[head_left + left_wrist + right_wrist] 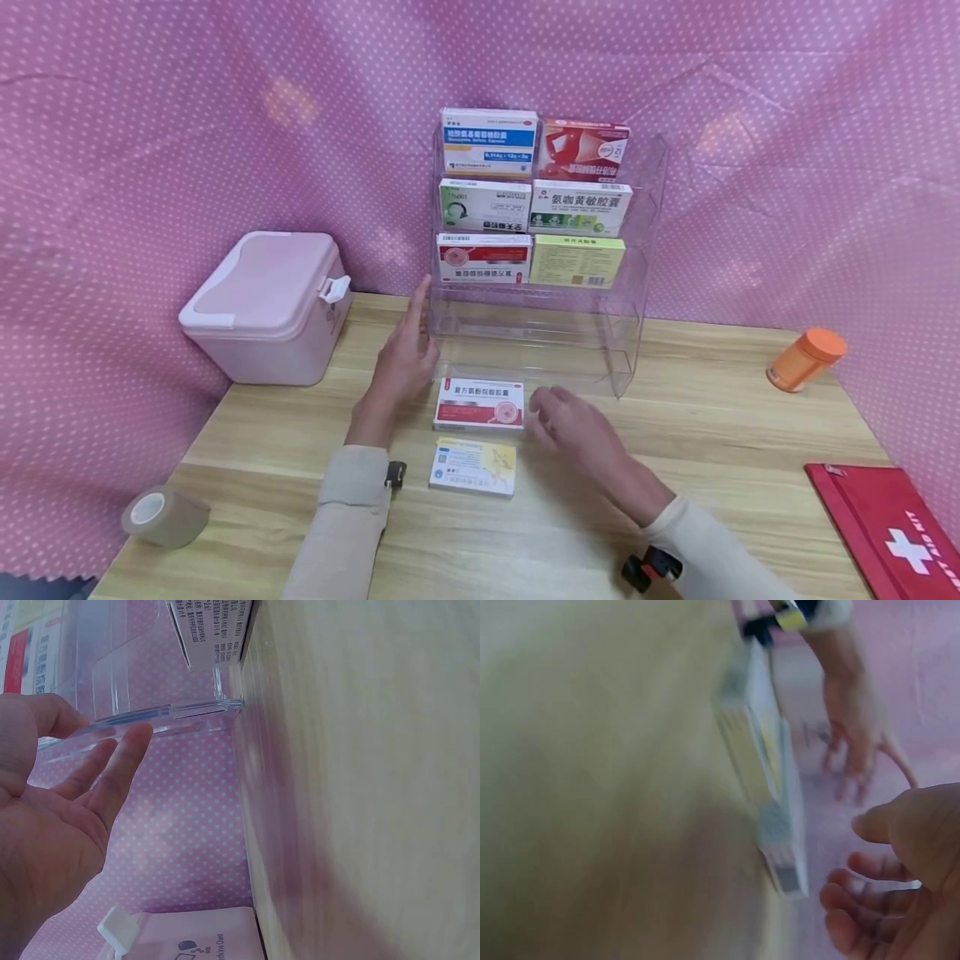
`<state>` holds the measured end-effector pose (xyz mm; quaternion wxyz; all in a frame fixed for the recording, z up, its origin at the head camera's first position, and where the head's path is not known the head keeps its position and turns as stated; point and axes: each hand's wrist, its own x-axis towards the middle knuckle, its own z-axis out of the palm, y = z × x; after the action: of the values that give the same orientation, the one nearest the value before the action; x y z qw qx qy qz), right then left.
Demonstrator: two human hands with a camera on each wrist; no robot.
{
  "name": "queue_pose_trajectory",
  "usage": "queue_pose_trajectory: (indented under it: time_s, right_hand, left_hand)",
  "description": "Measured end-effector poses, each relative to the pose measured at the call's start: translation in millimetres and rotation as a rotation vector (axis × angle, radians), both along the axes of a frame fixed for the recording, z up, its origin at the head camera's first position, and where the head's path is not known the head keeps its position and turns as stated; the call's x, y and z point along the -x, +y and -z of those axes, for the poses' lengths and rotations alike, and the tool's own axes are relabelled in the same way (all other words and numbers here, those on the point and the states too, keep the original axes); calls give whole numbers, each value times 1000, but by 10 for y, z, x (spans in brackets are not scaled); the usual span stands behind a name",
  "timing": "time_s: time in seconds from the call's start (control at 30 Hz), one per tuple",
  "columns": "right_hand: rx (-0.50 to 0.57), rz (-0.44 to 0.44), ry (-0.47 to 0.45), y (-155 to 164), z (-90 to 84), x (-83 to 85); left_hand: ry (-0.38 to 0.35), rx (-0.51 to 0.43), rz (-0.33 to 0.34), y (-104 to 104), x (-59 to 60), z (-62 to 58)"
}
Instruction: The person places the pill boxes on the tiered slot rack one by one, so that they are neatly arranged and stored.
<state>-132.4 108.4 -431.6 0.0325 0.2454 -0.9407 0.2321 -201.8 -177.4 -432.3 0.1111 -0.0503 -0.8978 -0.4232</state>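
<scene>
Two medicine boxes lie flat on the wooden table (712, 433): a red-and-white box (479, 404) and, nearer me, a yellow-and-white box (473, 467). My left hand (406, 354) hovers just left of the red-and-white box with fingers straight, index finger raised toward the clear acrylic rack (628, 333). Just right of that box, my right hand (566, 417) holds nothing, its fingers loosely curled. In the left wrist view the left hand (82, 799) sits open near the rack's base (161, 716). The right wrist view is blurred; it shows the right hand (881, 889) beside the boxes (769, 776).
The rack's upper three tiers hold several medicine boxes (534, 196); its lowest tier is bare. A pink lidded case (266, 304) stands at the left, a tape roll (161, 515) front left, an orange bottle (805, 358) lying at the right, a red first-aid pouch (892, 533) front right.
</scene>
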Motion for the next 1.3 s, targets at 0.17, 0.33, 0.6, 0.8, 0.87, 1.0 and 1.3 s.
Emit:
queue_pose_trajectory:
  time_s: [0.17, 0.33, 0.6, 0.8, 0.87, 1.0, 1.3]
  right_hand:
    - [43, -53, -202, -80, 145, -235]
    - [55, -44, -279, -116, 223, -347]
    - [69, -31, -325, -99, 284, -329]
    - [135, -44, -359, -69, 289, -306]
    - [157, -45, -372, -64, 279, -308]
    - [195, -42, -394, -51, 270, -314]
    - [319, -32, -405, -13, 290, -306]
  left_hand:
    - [-10, -2, -12, 0, -7, -9]
    - [-19, -13, -14, -4, -20, -12]
    - [-33, -23, -7, 9, -14, -6]
    - [-23, -10, -6, 10, -6, -7]
    - [-26, -10, -7, 11, -12, -9]
    - [-39, -14, -9, 15, -25, -16]
    - [-41, -15, -5, 17, -19, -26]
